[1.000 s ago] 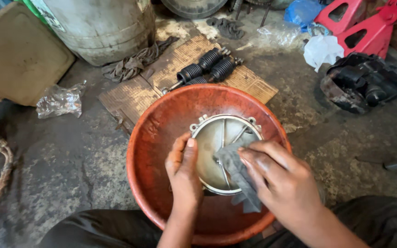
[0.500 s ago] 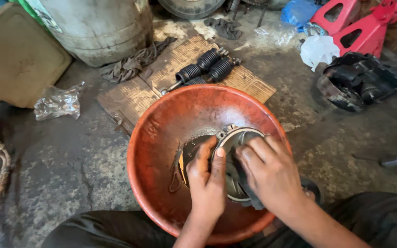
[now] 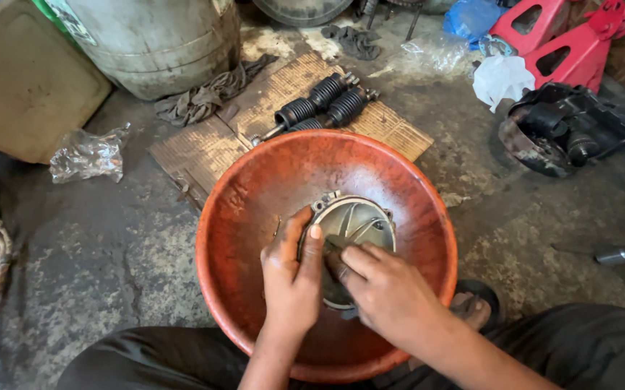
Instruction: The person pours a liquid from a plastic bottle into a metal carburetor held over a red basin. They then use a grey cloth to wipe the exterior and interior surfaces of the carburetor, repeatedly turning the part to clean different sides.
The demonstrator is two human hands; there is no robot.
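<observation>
A round grey metal cover (image 3: 356, 224) with ribs and bolt lugs stands tilted inside a large orange-red basin (image 3: 269, 180) on the floor. My left hand (image 3: 292, 278) grips the cover's left edge, thumb along the rim. My right hand (image 3: 381, 289) presses on the cover's lower face, fingers bent over it. A dark rag is barely visible under the right hand. The lower half of the cover is hidden by both hands.
Two black ribbed rubber boots on shafts (image 3: 323, 101) lie on cardboard (image 3: 204, 148) behind the basin. A grey drum (image 3: 157, 40) stands at the back left, a dark metal part (image 3: 565, 130) and red stands (image 3: 565, 32) at the right. A crumpled plastic bag (image 3: 88, 152) lies left.
The cover has been turned up from lying flat to tilted, and both hands have shifted around it. The right hand now covers its lower face.
</observation>
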